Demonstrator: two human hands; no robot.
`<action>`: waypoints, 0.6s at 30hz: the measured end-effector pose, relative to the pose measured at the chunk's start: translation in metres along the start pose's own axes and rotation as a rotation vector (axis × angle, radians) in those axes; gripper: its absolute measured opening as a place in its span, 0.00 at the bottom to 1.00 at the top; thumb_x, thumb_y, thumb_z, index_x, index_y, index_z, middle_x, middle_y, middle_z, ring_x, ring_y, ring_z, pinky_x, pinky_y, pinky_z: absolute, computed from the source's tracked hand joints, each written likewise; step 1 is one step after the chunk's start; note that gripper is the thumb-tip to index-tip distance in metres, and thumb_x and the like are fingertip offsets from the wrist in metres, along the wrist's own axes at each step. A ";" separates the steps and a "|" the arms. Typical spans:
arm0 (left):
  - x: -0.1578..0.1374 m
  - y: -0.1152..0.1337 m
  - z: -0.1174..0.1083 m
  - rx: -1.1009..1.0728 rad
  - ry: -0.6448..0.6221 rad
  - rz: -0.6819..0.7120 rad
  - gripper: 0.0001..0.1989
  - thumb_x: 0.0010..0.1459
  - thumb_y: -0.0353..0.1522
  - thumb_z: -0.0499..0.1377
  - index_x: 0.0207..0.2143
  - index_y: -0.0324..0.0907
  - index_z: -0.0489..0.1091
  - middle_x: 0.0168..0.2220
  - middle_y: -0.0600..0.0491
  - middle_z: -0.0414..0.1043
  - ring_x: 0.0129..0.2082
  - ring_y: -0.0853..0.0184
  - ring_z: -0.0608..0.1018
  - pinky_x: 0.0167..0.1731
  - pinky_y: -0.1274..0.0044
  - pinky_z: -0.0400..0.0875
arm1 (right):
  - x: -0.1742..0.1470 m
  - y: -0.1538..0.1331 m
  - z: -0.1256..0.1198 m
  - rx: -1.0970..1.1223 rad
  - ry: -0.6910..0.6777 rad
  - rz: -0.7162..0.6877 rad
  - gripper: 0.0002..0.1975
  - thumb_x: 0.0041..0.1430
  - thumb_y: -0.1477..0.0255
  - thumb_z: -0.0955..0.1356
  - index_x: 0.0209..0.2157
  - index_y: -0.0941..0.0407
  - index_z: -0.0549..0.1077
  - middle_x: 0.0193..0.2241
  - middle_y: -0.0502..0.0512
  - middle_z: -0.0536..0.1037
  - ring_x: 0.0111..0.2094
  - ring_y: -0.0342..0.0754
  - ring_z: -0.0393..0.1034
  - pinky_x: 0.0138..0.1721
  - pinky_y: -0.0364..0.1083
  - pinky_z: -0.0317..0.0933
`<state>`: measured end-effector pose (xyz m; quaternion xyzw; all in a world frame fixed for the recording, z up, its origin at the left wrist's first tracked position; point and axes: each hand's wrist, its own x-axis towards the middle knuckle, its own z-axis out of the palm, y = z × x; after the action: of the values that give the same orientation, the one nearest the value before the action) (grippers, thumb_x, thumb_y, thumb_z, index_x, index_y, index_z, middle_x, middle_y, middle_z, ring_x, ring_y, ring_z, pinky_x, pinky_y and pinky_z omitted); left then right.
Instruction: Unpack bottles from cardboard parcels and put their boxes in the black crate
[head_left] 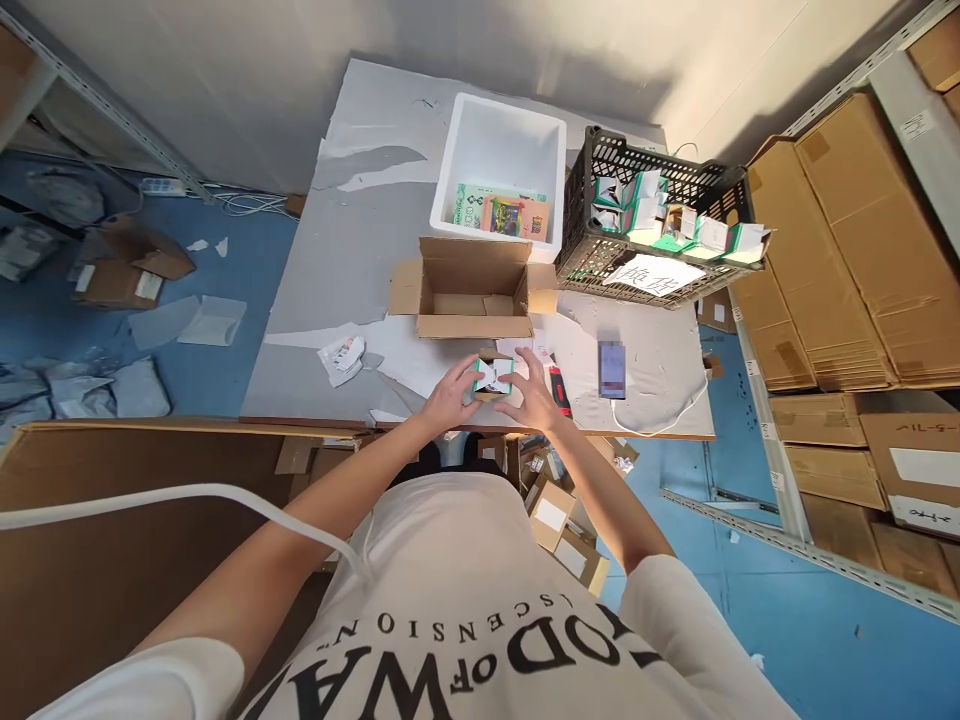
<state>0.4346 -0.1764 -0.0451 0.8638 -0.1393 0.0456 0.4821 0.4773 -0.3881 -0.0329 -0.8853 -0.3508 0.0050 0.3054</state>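
Note:
A small green-and-white carton (494, 374) with its top flaps raised sits between my two hands near the front edge of the table. My left hand (451, 394) grips its left side. On the right side, the fingers of my right hand (534, 393) are closed around it, with the thumb reaching to the top. What lies inside the carton is too small to make out. Just behind it stands an open brown cardboard box (474, 326), flaps spread. A red-and-black box cutter (559, 390) lies right beside my right hand, partly over a white paper slip.
A white plastic bin (499, 140) holding flat printed packs stands at the back. Right of it, a black crate (652, 280) contains several small green-and-white cartons. A phone (612, 370) with a cable lies on the table's right. Crumpled packaging (343, 360) is at left. Shelving with boxes flanks the right.

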 end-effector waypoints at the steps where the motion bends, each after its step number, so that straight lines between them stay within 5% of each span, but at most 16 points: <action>1: 0.001 0.001 -0.001 -0.009 -0.005 0.001 0.16 0.49 0.31 0.59 0.43 0.43 0.69 0.60 0.43 0.58 0.60 0.53 0.64 0.58 0.61 0.61 | 0.006 0.002 -0.001 0.019 -0.012 -0.029 0.26 0.52 0.51 0.69 0.43 0.58 0.72 0.62 0.70 0.52 0.64 0.65 0.46 0.58 0.64 0.52; 7: 0.010 0.001 -0.003 -0.015 0.001 -0.075 0.14 0.50 0.35 0.60 0.40 0.43 0.65 0.53 0.42 0.63 0.56 0.56 0.68 0.54 0.62 0.65 | 0.028 -0.001 -0.001 0.029 -0.111 -0.177 0.28 0.63 0.58 0.62 0.60 0.58 0.58 0.54 0.68 0.65 0.56 0.57 0.59 0.56 0.60 0.56; 13: 0.011 -0.007 0.003 -0.200 0.045 -0.112 0.29 0.47 0.35 0.64 0.50 0.43 0.55 0.54 0.41 0.61 0.53 0.57 0.70 0.50 0.62 0.68 | 0.027 -0.011 -0.003 -0.268 -0.287 -0.190 0.23 0.65 0.67 0.59 0.61 0.55 0.61 0.63 0.66 0.55 0.58 0.61 0.52 0.55 0.62 0.52; 18: 0.015 -0.008 -0.001 -0.227 0.024 -0.131 0.31 0.44 0.36 0.65 0.50 0.43 0.56 0.51 0.44 0.63 0.53 0.56 0.70 0.52 0.62 0.67 | 0.029 -0.017 -0.007 -0.362 -0.313 -0.145 0.24 0.65 0.65 0.60 0.62 0.49 0.60 0.65 0.63 0.52 0.58 0.62 0.52 0.51 0.61 0.56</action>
<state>0.4509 -0.1742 -0.0477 0.8103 -0.0810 0.0080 0.5803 0.4901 -0.3637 -0.0117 -0.8865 -0.4516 0.0571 0.0834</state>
